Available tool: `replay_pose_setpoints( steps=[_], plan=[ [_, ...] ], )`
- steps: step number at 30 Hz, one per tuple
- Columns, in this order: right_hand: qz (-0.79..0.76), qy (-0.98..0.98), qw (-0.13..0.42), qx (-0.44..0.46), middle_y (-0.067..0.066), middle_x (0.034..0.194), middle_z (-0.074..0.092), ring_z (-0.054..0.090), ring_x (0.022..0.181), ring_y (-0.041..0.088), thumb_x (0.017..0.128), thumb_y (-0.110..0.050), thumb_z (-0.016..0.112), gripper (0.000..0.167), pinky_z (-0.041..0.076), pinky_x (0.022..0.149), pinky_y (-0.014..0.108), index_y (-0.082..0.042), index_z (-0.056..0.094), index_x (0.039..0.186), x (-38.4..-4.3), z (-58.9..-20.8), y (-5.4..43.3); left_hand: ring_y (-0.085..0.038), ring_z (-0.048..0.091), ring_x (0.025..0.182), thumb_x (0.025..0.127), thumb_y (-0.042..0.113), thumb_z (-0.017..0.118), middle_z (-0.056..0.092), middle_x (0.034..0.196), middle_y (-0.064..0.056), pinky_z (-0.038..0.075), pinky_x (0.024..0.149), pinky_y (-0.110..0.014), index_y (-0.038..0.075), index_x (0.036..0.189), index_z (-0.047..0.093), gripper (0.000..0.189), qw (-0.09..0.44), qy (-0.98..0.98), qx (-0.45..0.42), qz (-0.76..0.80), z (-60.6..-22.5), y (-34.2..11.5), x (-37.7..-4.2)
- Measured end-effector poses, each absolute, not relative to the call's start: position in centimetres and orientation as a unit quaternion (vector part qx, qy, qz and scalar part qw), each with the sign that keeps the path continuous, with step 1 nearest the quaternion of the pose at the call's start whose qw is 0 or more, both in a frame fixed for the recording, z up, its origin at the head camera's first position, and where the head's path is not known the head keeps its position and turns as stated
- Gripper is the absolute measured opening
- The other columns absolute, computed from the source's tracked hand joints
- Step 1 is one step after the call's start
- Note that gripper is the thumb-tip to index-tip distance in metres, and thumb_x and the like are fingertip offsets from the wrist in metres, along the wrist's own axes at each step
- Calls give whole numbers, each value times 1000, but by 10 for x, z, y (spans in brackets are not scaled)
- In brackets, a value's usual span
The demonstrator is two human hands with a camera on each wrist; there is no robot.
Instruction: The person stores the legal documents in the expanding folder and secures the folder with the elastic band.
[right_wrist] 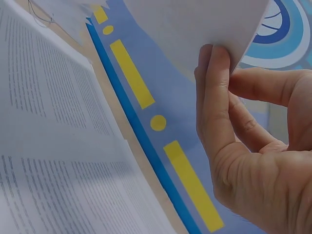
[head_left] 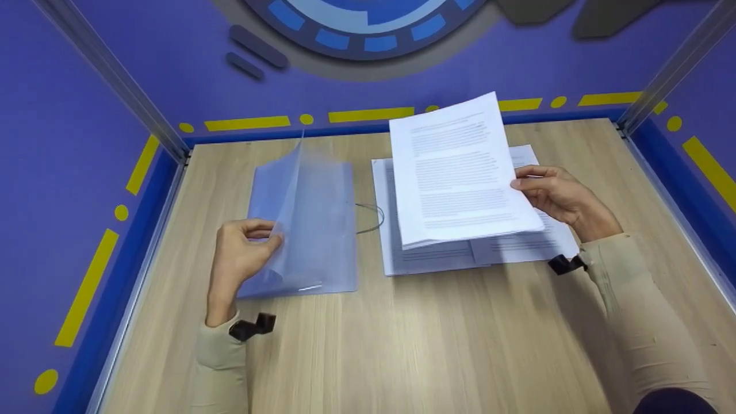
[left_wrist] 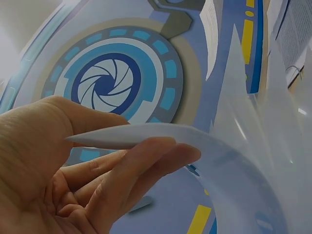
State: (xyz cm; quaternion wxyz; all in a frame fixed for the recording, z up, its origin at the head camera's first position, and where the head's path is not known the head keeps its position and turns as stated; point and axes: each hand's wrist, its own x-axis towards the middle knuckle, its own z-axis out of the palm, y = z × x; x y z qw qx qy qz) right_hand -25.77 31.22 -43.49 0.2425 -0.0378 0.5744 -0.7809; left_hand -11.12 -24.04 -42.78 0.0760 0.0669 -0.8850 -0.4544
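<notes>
A translucent plastic folder (head_left: 325, 247) lies on the left part of the table, its top cover (head_left: 287, 195) lifted along the left side. My left hand (head_left: 244, 247) pinches that cover's edge between thumb and fingers; in the left wrist view the plastic sheet (left_wrist: 229, 156) bends away from the grip. My right hand (head_left: 560, 192) holds a thin stack of printed sheets (head_left: 460, 178) by its right edge, raised and tilted. Under it, more printed papers (head_left: 535, 241) lie on the table, partly hidden by the raised stack. The right wrist view shows the pinched stack corner (right_wrist: 229, 29).
A thin dark elastic loop (head_left: 379, 215) sticks out from the folder's right side toward the papers. The wooden table (head_left: 425, 345) is bordered by blue printed walls (head_left: 368, 86) at the back and both sides. Dark wrist mounts (head_left: 253, 326) sit at both cuffs.
</notes>
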Motion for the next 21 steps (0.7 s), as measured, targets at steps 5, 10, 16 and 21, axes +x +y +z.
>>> replay_pose_setpoints(
  steps=[5, 10, 16, 21],
  plan=[
    [-773, 583, 249, -38, 13, 104, 79, 80, 87, 19, 102, 10, 61, 21, 66, 75, 29, -1, 77, 110, -259, -437, 297, -36, 79, 101, 91, 8, 80, 80, 110, -23, 65, 89, -48, -3, 113, 82, 24, 75, -884, 68, -456, -427, -240, -111],
    [-773, 580, 254, -40, 12, 101, 79, 79, 85, 18, 101, 10, 62, 20, 66, 75, 28, -1, 78, 107, -260, -437, 281, -36, 79, 101, 91, 8, 79, 79, 111, -24, 66, 88, -45, -3, 113, 81, 25, 75, -882, 70, -460, -427, -240, -111],
    [-773, 576, 257, -59, 12, 101, 79, 79, 85, 18, 101, 11, 62, 21, 65, 75, 28, 0, 78, 108, -259, -431, 263, -36, 79, 99, 90, 7, 79, 80, 109, -24, 66, 83, -35, -3, 112, 82, 25, 80, -882, 64, -461, -429, -240, -112],
    [-771, 575, 261, -80, 12, 102, 79, 79, 86, 18, 100, 11, 63, 20, 65, 76, 27, 0, 78, 108, -261, -423, 248, -36, 80, 98, 90, 7, 80, 80, 108, -23, 65, 80, -28, -3, 111, 82, 24, 81, -880, 65, -463, -428, -240, -112]
  ],
)
